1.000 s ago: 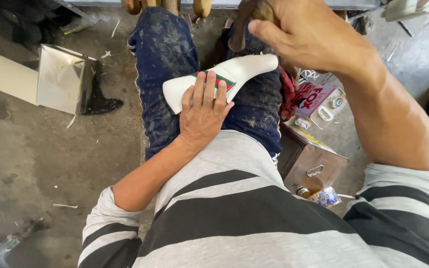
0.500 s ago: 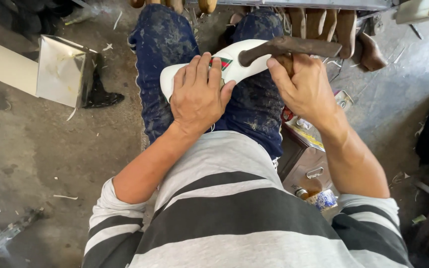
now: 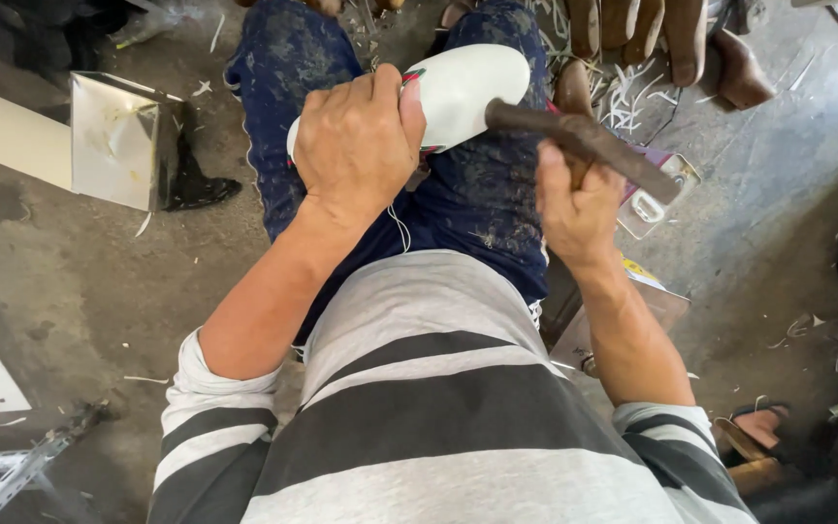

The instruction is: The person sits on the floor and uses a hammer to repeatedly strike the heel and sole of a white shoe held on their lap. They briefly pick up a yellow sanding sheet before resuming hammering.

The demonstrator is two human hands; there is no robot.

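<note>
I'm looking at a smooth white shoe-shaped piece with a red and green stripe, lying across the lap on dark blue speckled trousers. The left hand is pressing down over its near end, fingers wrapped around it, thumb tip resting on the white surface. The right hand is clamped around the handle of a dark rusty hammer, whose head is meeting the white piece just beside the left thumb. The two hands are sitting near each other but apart.

To my eye this is tapping work, and doing it well means short, light blows, the left hand pinning the piece flat on the thigh, and that thumb staying out of the hammer's path. Striking square should spare the white finish.

Beyond the right hand, brown wooden shoe forms are standing among pale shavings. Out past the left hand, a shiny metal box is sitting on the grey concrete floor.
</note>
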